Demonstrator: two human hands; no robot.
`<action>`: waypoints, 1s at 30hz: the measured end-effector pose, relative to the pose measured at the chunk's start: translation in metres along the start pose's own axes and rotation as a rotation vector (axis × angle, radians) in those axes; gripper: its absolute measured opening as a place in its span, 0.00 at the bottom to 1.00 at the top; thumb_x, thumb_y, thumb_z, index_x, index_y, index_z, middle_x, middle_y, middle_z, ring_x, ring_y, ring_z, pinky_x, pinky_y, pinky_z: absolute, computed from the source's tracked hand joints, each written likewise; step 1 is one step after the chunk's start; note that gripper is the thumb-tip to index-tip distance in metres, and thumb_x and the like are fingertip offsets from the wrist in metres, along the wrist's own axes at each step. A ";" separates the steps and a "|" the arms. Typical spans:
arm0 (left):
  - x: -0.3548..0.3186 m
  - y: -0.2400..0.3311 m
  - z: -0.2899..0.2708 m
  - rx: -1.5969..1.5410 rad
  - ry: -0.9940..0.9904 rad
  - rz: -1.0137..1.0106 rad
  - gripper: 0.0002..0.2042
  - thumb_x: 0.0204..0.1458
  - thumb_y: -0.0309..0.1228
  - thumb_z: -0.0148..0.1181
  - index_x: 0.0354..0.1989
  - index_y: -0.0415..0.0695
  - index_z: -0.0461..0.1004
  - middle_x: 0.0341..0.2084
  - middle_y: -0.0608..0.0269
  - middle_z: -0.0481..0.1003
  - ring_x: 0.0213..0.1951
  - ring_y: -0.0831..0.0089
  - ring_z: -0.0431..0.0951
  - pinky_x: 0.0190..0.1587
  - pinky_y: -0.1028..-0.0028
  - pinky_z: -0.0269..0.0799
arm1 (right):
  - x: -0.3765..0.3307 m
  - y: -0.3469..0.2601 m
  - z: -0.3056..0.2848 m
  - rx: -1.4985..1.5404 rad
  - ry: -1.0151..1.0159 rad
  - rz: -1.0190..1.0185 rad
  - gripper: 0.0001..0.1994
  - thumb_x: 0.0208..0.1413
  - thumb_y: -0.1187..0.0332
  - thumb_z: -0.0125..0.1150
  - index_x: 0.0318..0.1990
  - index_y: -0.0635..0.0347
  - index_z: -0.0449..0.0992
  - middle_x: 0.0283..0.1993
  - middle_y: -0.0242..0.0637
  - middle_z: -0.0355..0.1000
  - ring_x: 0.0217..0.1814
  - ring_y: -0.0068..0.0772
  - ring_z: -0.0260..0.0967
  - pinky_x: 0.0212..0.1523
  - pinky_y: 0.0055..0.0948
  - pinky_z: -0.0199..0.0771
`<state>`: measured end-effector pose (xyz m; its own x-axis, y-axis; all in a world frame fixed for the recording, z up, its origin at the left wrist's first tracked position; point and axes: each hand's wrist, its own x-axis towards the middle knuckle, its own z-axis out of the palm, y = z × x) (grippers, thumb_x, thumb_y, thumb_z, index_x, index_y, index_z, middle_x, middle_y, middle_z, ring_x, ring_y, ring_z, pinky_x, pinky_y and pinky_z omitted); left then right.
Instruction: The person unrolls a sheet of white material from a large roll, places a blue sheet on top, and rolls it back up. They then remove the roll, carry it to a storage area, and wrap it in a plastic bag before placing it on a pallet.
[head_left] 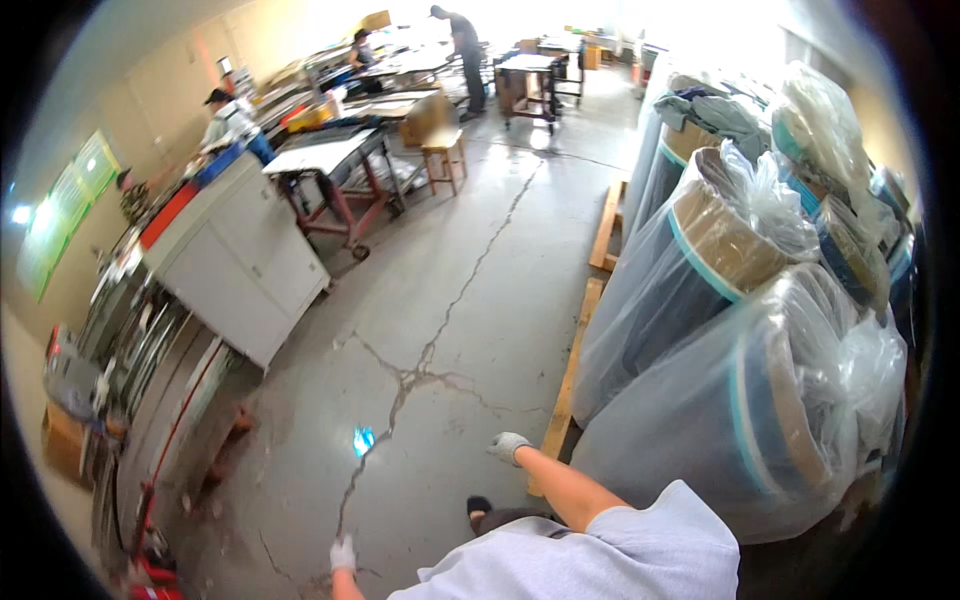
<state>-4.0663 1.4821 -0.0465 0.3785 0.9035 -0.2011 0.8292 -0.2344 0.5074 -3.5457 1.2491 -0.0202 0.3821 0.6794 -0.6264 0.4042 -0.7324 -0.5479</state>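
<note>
My left hand (343, 552), in a whitish glove, hangs low over the grey floor (480, 320) beside a long crack. Its fingers are too small and blurred to make out, and no object shows in it. My right hand (508, 447), in a grey-white glove, is held out ahead of my body with the fingers curled in and nothing visible in them. Closest to it is a wooden pallet board (566, 385) on the right. A dark shoe (479, 506) shows below that hand.
Large drums wrapped in clear plastic (690, 420) crowd the right side. To the left stand a pale metal cabinet (240, 255), a red-framed wheeled table (340, 160) and a wooden stool (443, 160). Several people work farther back, one standing (465, 50) by a table. A bright blue patch (363, 440) lies on the floor.
</note>
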 end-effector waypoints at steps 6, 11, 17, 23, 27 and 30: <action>0.088 0.042 0.050 -0.118 -0.506 -0.646 0.44 0.51 0.72 0.32 0.65 0.48 0.63 0.58 0.43 0.66 0.65 0.53 0.56 0.67 0.65 0.50 | 0.111 0.013 -0.097 0.079 0.204 -0.058 0.25 0.54 0.47 0.53 0.52 0.55 0.76 0.50 0.49 0.75 0.53 0.51 0.72 0.56 0.42 0.69; 0.236 0.200 0.062 -0.110 -0.609 -0.461 0.38 0.53 0.66 0.36 0.63 0.48 0.64 0.54 0.44 0.69 0.59 0.54 0.62 0.61 0.61 0.56 | 0.172 -0.039 -0.195 0.222 0.141 0.145 0.27 0.55 0.46 0.52 0.52 0.57 0.76 0.55 0.48 0.73 0.57 0.50 0.70 0.57 0.41 0.68; 0.488 0.367 0.106 -0.033 -0.711 -0.174 0.32 0.57 0.59 0.42 0.60 0.48 0.66 0.50 0.46 0.73 0.52 0.55 0.69 0.54 0.58 0.64 | 0.266 0.135 -0.219 0.155 0.346 0.599 0.25 0.58 0.46 0.51 0.45 0.58 0.80 0.47 0.48 0.76 0.50 0.49 0.73 0.50 0.41 0.73; 0.804 0.534 0.145 0.520 -0.517 0.434 0.25 0.60 0.52 0.47 0.58 0.48 0.68 0.45 0.47 0.77 0.45 0.55 0.76 0.46 0.54 0.71 | 0.243 0.179 -0.286 1.017 0.529 0.780 0.17 0.56 0.55 0.58 0.36 0.62 0.79 0.29 0.36 0.75 0.28 0.31 0.72 0.33 0.34 0.74; 0.969 0.800 0.248 -0.241 -0.390 0.412 0.16 0.59 0.44 0.51 0.44 0.44 0.71 0.32 0.56 0.75 0.32 0.66 0.75 0.35 0.62 0.72 | 0.237 0.249 -0.271 1.402 0.822 1.128 0.19 0.56 0.51 0.60 0.37 0.60 0.79 0.28 0.37 0.75 0.26 0.33 0.71 0.27 0.39 0.70; 0.987 0.948 0.299 -0.609 -0.563 0.509 0.12 0.58 0.40 0.54 0.38 0.43 0.73 0.25 0.61 0.73 0.25 0.71 0.73 0.31 0.67 0.71 | 0.258 0.259 -0.322 1.329 0.593 1.332 0.23 0.55 0.47 0.57 0.40 0.60 0.79 0.34 0.40 0.76 0.34 0.38 0.72 0.35 0.40 0.69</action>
<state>-2.7834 2.0438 -0.0146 0.9055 0.4045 -0.1282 0.2166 -0.1807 0.9594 -3.0752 1.2483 -0.1452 0.1611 -0.5137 -0.8427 -0.9869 -0.0756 -0.1425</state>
